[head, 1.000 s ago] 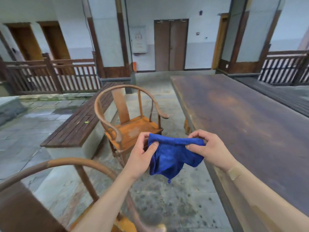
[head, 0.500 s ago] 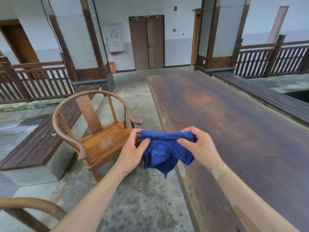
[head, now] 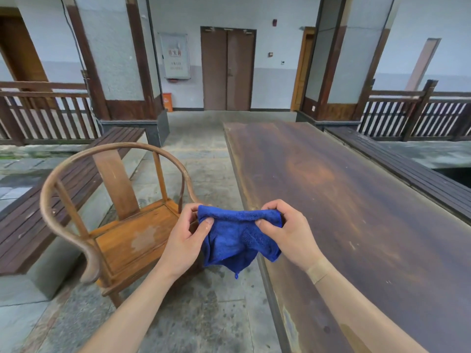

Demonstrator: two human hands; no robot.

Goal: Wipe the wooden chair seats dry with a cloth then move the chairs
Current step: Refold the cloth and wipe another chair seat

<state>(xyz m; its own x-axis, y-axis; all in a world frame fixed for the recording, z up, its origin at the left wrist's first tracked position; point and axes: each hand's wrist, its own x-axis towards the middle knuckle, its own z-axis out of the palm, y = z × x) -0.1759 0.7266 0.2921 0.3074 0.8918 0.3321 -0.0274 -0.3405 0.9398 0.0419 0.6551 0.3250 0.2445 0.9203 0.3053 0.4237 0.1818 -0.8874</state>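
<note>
A blue cloth [head: 238,240] hangs between my two hands at chest height. My left hand [head: 187,240] pinches its left top corner and my right hand [head: 288,235] pinches its right top corner. Just left of the cloth stands a wooden chair [head: 132,238] with a curved horseshoe back and an orange-brown seat. A pale patch marks the middle of the seat. My left hand hovers over the chair's right front corner without touching it.
A long dark wooden table [head: 356,212] runs along my right. A slatted bench [head: 33,212] on a stone base lies behind the chair at left. Another slatted bench [head: 407,169] lies beyond the table. Railings [head: 48,118] and pillars [head: 122,72] close the far side.
I have stepped forward and turned right. The chair now sits closer and lower left, and the second chair back at the bottom left has left the view. Both hands keep holding the cloth.
</note>
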